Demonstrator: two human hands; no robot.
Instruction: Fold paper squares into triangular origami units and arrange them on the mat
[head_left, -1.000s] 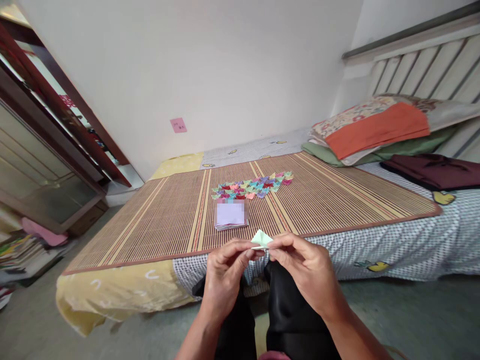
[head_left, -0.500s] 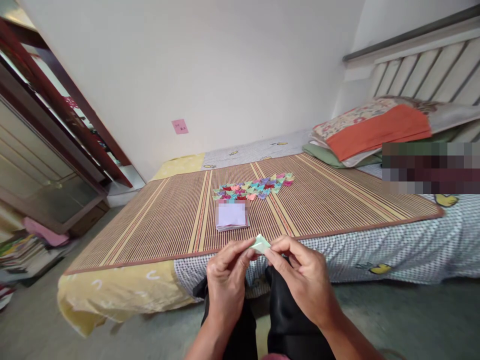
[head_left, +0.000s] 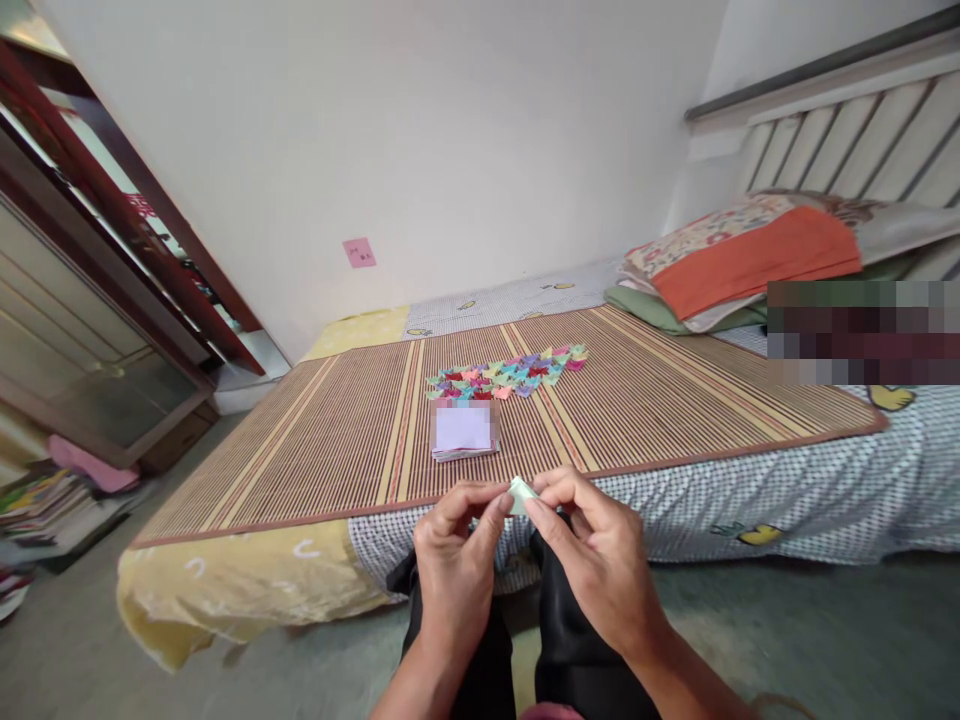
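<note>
A small pale green piece of folded paper (head_left: 519, 496) is pinched between my two hands, above my lap and near the bed's front edge. My left hand (head_left: 459, 545) grips its left side with thumb and fingers. On the opposite side, my right hand (head_left: 596, 545) has its thumb across the paper's front and its fingers behind. Just beyond my hands lies a stack of paper sheets (head_left: 463, 432) with a pale lilac sheet on top. Several small colourful folded paper pieces (head_left: 510, 375) lie in rows behind that stack.
A striped woven mat (head_left: 300, 450) covers much of the bed. Pillows and folded bedding (head_left: 757, 265) are piled at the right, beside a slatted headboard (head_left: 847, 135). At the left stands a cabinet (head_left: 82, 330), with stacked books or papers (head_left: 45, 515) on the floor side.
The green paper showed a wide pointed shape before; now it looks narrower with its top edge turned. My right thumb has moved further over it, and my hands are slightly closer together.
</note>
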